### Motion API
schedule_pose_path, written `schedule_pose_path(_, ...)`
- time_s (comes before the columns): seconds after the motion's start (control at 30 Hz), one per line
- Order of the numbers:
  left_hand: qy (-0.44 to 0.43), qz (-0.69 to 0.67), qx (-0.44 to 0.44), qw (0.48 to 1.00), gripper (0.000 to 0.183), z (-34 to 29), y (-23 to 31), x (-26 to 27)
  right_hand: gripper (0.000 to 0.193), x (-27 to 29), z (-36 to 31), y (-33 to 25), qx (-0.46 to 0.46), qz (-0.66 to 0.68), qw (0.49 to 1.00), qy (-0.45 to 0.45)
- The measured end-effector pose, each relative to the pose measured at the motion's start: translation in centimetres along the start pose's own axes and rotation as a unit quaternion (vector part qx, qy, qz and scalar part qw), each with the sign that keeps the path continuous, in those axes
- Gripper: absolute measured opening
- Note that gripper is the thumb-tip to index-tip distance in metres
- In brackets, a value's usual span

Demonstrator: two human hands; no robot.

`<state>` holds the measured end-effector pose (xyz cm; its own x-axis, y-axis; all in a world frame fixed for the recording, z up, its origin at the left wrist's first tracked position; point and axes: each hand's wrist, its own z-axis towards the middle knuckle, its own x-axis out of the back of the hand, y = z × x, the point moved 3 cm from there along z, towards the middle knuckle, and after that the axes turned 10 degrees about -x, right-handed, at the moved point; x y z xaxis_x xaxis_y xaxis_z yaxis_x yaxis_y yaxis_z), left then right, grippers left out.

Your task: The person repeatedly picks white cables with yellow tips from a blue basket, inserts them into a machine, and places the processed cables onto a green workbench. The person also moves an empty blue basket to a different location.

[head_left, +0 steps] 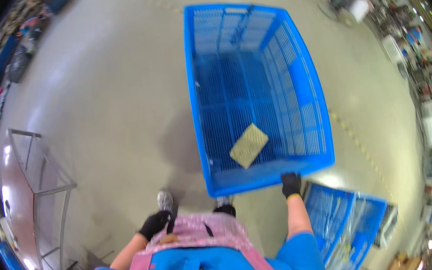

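A large blue plastic crate (310, 87) with slotted walls stands in front of me, its open top facing up. Inside, near its closest end, a pale yellow rectangular piece (249, 145) lies at a slant on the crate floor. My right hand (291, 184), in a black glove, has its fingers hooked over the near rim by the right corner. Close to my pink apron (200, 230), my left hand (154, 224) hangs at the left, also in a black glove. Its dark fingers blend together, and I see no object in it.
Blue crates (337, 217), partly wrapped in clear plastic, sit at my lower right. To the left stands a table (20, 194) with metal legs. A yellow dashed line (358, 143) runs along the grey floor (110, 99). Cluttered equipment lines both sides.
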<state>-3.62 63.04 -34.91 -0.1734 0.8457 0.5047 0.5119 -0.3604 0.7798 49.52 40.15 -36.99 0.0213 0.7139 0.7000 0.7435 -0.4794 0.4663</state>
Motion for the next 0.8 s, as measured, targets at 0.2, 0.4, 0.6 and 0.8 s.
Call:
schedule_pose_path(0.2,-0.014,-0.085,0.169,0.982,0.023,-7.3,2.6,-2.0,0.009,-0.4,7.5,-4.0,0.142,0.177,0.959,0.169)
schedule_pose_path(0.4,0.109,-0.214,0.279,0.930,0.031,-11.1,2.8,-6.8,0.021,2.4,8.0,-6.2,0.132,0.214,0.958,0.140)
schedule_pose_path(0.6,0.113,-0.075,0.269,0.953,0.031,-15.0,5.2,-9.4,0.022,5.8,8.2,-10.5,0.134,0.238,0.958,0.082)
schedule_pose_path(0.8,0.116,-0.096,0.377,0.914,0.033,-16.5,8.2,-11.0,0.032,9.9,7.4,-17.7,0.161,0.222,0.960,0.063)
